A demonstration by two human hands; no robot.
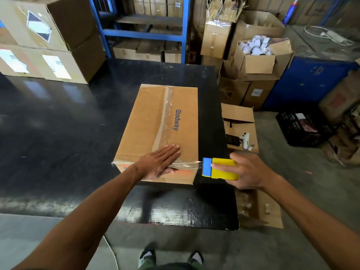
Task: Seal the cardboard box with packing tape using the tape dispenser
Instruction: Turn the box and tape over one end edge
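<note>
- Clear packing tape spans from the near top edge of the cardboard box to the blue blade end of the tape dispenser, just past the box's right corner
- Left hand: fingers are straight and held close together, palm flat on the box top near the near edge, with the thumb curled over that edge onto the tape; judged function is to pin the strip and keep the box from sliding
- Right hand: fingers wrap the yellow body of the tape dispenser from the far and near sides in a firm enclosing grip; the fingertips on the underside are hidden
- Step in hand, as judged: the cross strip along the near edge is laid and is ready to be cut or folded round the right corner
- Keep the tape taut between box and blade; slack tape wrinkles and sticks to itself
- Tilt the dispenser so the toothed edge bites the tape, then twist sharply rather than pull outward, which would peel the strip off the cardboard
- Maintain downward pressure with the left palm until the cut is made, then wipe along the strip toward the corner to bed the adhesive
- Box position: on the black table, near its right front corner, long axis pointing away from the person
- Centre seam: a lengthwise tape strip already covers it, beside the printed word "Glodway"
- Surroundings: stacked cartons at far left, blue shelving behind, open boxes on the floor at right; none obstructs the cutting stroke
</note>
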